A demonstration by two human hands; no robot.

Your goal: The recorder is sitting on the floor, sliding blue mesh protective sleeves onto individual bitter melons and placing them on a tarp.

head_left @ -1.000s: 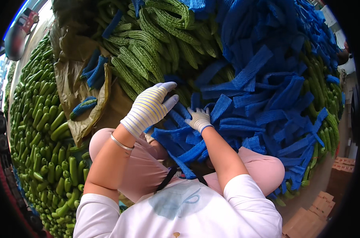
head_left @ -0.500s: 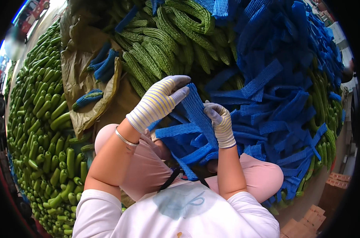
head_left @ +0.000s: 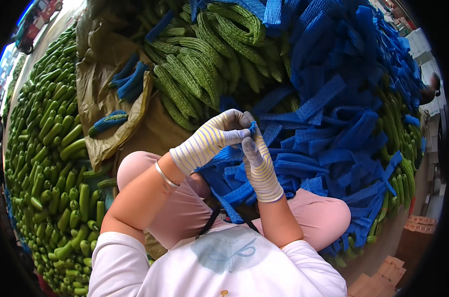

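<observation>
Striped knit gloves cover both of my hands, which meet in front of my lap. My left hand (head_left: 215,136) pinches a blue foam net sleeve (head_left: 253,127) with thumb and fingertips. My right hand (head_left: 259,168) closes on the same sleeve from below and to the right. Only a small bunched bit of the sleeve shows between the fingertips; the gloves hide the rest. Beyond my hands lies a heap of bitter gourds (head_left: 189,74), ridged and green. Loose blue foam net sleeves (head_left: 303,163) are piled to the right.
Smooth green gourds (head_left: 56,183) form a big heap on the left. Brown paper (head_left: 98,94) lies beside it, with a sleeved bitter gourd (head_left: 108,122) on top. More green gourds (head_left: 405,178) line the far right, near cardboard boxes (head_left: 383,277). My crossed legs (head_left: 313,220) are close below.
The sleeve was stretched out long between my hands; now it is bunched small at the fingertips. My right hand has moved left and up to meet my left hand, which has shifted slightly.
</observation>
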